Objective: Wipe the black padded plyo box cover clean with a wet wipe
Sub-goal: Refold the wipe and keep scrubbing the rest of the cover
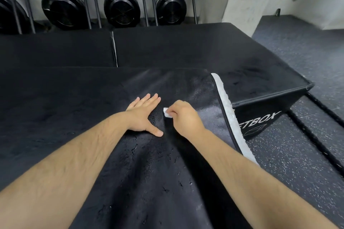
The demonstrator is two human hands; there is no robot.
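The black padded plyo box cover fills the lower middle of the view, its worn surface cracked and glossy with moisture near the right edge. My left hand lies flat on it, fingers straight and thumb spread. Just to its right, my right hand grips a small wadded white wet wipe and presses it onto the cover. A white fuzzy strip runs along the cover's right edge.
More black padded boxes sit behind, one lower at the right with white lettering. Black fan units and metal bars line the back wall. Speckled rubber floor lies to the right.
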